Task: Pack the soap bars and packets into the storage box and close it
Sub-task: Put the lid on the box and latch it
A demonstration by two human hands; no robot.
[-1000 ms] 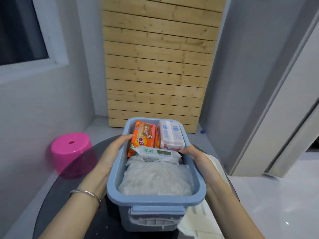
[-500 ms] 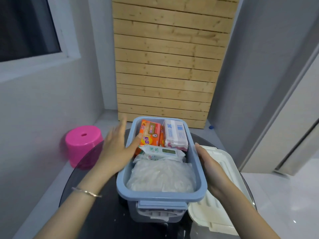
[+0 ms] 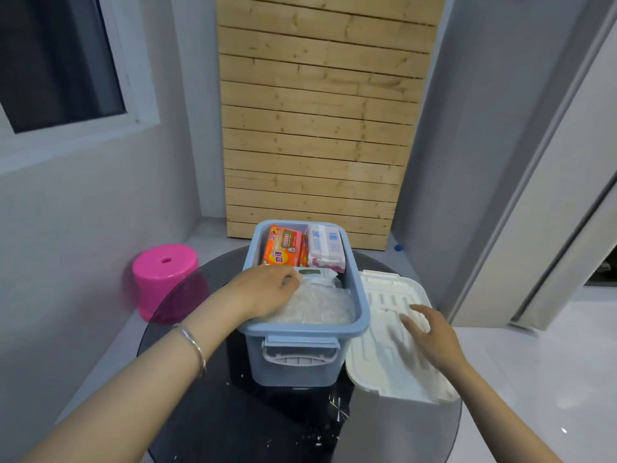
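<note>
A blue storage box stands open on a dark round glass surface, with its grey latch handle on the near end. Inside it, at the far end, an orange soap packet lies next to a white and pink soap packet. Nearer the camera a clear plastic bag of white contents fills the near half, and a white packet with a green label shows just beyond it. The left hand reaches over the left rim into the box and rests on the clear bag, fingers curled down against it and the white packet; whether that grip actually clasps anything cannot be told. A thin bracelet circles that wrist. Just beside the box on its right, the white lid lies flat on the surface, partly overhanging the edge. The right hand lies on the lid with fingers spread and flat, its grip released, clasping nothing. On the floor to the left sits a pink stool, and a wooden slat panel leans against the wall behind the box.
</note>
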